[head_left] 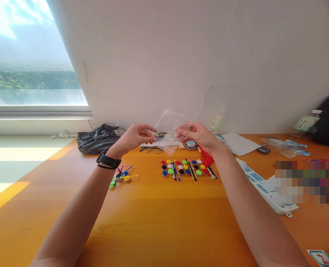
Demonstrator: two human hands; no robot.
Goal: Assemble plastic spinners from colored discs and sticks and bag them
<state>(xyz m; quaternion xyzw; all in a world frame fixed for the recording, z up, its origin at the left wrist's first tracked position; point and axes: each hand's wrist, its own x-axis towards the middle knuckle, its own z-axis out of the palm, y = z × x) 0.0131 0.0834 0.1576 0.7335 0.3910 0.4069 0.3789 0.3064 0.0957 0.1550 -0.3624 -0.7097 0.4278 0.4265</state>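
Note:
A clear plastic bag (170,122) is stretched between my two hands above the back of the table. My left hand (139,138), with a black watch on its wrist, pinches the bag's left side. On the opposite side my right hand (194,136) grips it with fingers closed. Below the hands sit small round pieces (181,171) in red, yellow, blue, black, white and green, in groups with coloured sticks (192,170) between them. To the left lies a looser pile of similar round pieces (127,178) with arrow-tipped sticks (124,172).
A black plastic bag (97,139) lies at the back left, near the window. Glasses (151,150) rest behind the pieces. Red netting (206,157) lies by my right forearm. White power strips (264,189), paper (240,144) and clear wrappers (288,146) occupy the right side.

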